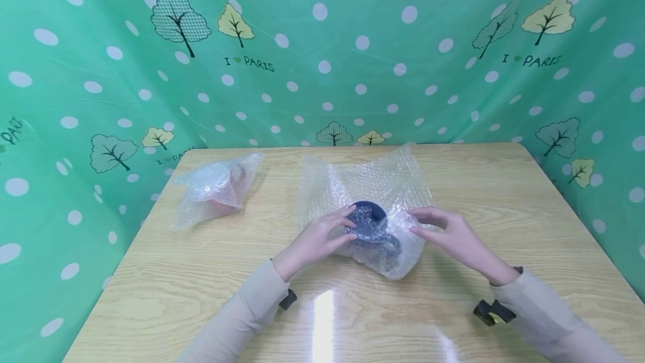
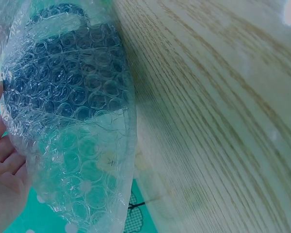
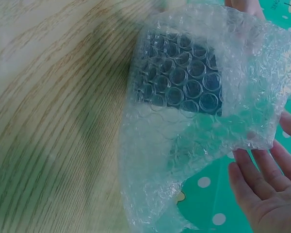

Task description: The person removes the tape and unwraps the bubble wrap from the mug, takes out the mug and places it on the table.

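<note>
A dark blue mug [image 1: 369, 220] sits at the middle of the table, with clear bubble wrap [image 1: 363, 175] beneath it and folded over its near side. Through the bubbles its dark body [image 3: 179, 73] shows in the right wrist view. My left hand [image 1: 322, 234] holds the mug's left side through the wrap, thumb nearer me and fingers bent farther back. In the left wrist view those fingers [image 2: 2, 145] partly pass behind the plastic. At the wrap's right edge, my right hand [image 1: 453, 234] touches the plastic with loosely bent fingers, thumb apart from them.
Toward the table's back left lies a pinkish object [image 1: 224, 198] wrapped in bubble wrap [image 1: 188, 214]. The wooden table [image 1: 504, 184] ends at a green patterned curtain [image 1: 363, 71] behind and at both sides.
</note>
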Demonstrator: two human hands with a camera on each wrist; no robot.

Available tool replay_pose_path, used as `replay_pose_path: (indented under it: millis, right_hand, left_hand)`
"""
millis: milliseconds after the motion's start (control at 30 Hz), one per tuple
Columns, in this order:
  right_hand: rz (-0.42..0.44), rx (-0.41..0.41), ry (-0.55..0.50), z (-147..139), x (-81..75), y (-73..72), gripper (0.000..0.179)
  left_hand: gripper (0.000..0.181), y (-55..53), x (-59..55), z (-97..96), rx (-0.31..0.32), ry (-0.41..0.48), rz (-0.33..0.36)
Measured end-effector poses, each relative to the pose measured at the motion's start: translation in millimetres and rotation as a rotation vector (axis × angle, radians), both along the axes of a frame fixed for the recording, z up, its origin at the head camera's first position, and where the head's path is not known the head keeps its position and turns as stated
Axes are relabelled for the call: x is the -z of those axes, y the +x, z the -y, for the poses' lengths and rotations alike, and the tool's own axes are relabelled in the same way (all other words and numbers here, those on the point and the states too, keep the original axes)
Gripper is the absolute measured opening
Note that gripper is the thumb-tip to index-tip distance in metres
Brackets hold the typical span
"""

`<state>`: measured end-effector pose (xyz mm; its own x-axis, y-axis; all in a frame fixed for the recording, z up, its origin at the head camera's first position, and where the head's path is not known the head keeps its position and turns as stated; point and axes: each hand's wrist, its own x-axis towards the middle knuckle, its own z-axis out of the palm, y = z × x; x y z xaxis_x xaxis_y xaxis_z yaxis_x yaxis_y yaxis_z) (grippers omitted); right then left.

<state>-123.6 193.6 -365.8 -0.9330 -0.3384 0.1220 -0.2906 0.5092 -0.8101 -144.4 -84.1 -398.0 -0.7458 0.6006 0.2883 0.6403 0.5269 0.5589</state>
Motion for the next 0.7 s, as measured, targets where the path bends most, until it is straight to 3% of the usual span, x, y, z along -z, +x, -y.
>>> replay_pose_path:
  millis: [700]
  right_hand:
    - [-0.017, -0.018, 0.094, -17.9, 0.2, 6.3, 0.029]
  left_hand:
    - [0.026, -1.0, 1.8, 0.1, 0.0, 0.005, -0.01]
